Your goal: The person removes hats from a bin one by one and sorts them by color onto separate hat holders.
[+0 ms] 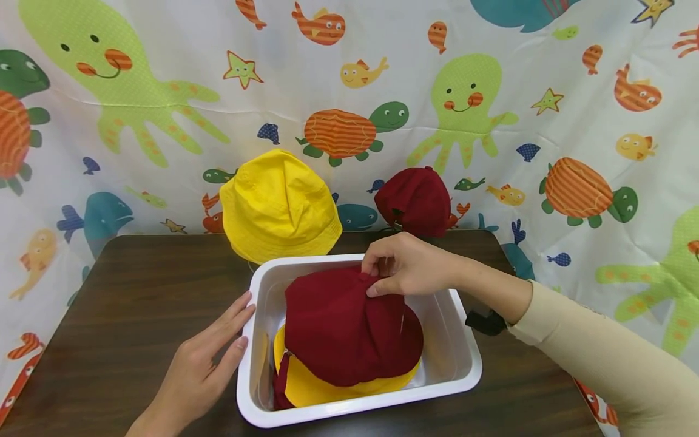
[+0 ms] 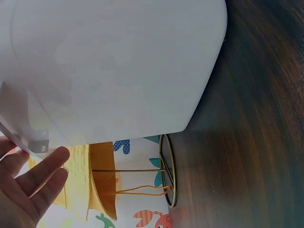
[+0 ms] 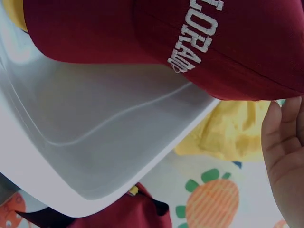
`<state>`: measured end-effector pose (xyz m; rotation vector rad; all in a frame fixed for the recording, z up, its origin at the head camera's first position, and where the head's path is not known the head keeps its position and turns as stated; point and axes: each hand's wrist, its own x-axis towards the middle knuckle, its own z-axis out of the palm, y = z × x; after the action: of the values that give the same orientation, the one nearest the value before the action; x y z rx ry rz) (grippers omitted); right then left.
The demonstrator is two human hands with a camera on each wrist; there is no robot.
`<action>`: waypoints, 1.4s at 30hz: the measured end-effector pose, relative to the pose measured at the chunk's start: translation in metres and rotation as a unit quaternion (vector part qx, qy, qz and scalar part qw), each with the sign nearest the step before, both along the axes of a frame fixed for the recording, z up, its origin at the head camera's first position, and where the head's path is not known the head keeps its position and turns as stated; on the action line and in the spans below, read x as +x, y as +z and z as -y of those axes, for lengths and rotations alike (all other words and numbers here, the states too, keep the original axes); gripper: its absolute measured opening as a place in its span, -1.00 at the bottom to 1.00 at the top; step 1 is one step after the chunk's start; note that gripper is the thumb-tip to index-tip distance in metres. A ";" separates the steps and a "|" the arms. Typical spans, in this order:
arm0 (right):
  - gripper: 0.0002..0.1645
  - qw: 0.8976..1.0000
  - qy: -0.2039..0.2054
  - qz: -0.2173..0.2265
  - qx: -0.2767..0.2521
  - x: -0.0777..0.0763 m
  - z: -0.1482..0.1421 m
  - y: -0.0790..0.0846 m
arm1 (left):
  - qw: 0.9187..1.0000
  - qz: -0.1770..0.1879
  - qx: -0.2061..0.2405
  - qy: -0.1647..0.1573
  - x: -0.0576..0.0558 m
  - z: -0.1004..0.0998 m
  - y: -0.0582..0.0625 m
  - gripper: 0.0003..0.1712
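A maroon baseball cap (image 1: 338, 328) with white embroidered letters sits in a white plastic tub (image 1: 361, 406), on top of a yellow hat (image 1: 317, 388). My right hand (image 1: 409, 267) pinches the cap's cloth near the top of its crown. In the right wrist view, the right fingers (image 3: 273, 118) are at the cap's edge, and the lettering faces that camera. My left hand (image 1: 204, 361) rests on the tub's left rim with its fingers extended. The left wrist view shows the left fingers (image 2: 45, 171) at the rim, beside the tub's outer wall (image 2: 118, 71).
Behind the tub, a yellow bucket hat (image 1: 281, 209) hangs on a wire stand (image 2: 167, 175). Another maroon cap (image 1: 416, 200) is at the back right. The tub stands on a dark wooden table (image 1: 153, 291). A curtain (image 1: 377, 67) printed with sea animals hangs behind.
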<state>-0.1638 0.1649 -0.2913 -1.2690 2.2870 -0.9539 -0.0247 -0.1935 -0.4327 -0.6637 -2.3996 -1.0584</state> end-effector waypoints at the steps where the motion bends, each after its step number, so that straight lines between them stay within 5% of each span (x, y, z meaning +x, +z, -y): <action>1: -0.79 1.000 -0.003 -0.001 0.000 0.000 -0.001 0.001 | 1.000 0.000 -0.001 0.000 0.000 0.000 0.000 -0.22; 21: -0.82 0.997 -0.015 -0.012 -0.069 0.002 -0.016 0.028 | 1.000 0.016 -0.002 0.011 0.001 0.001 -0.004 -0.25; 32: -0.80 0.994 -0.006 -0.048 -0.099 0.005 -0.020 0.050 | 1.000 0.017 0.002 0.009 0.001 0.000 -0.004 -0.24; 42: -0.76 0.991 -0.038 -0.085 -0.099 0.003 -0.028 0.064 | 1.000 0.013 0.009 0.008 0.000 -0.001 -0.004 -0.25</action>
<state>-0.1613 0.1930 -0.2275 -1.4013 2.4356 -1.1646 -0.0247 -0.1927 -0.4371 -0.6277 -2.4111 -1.0879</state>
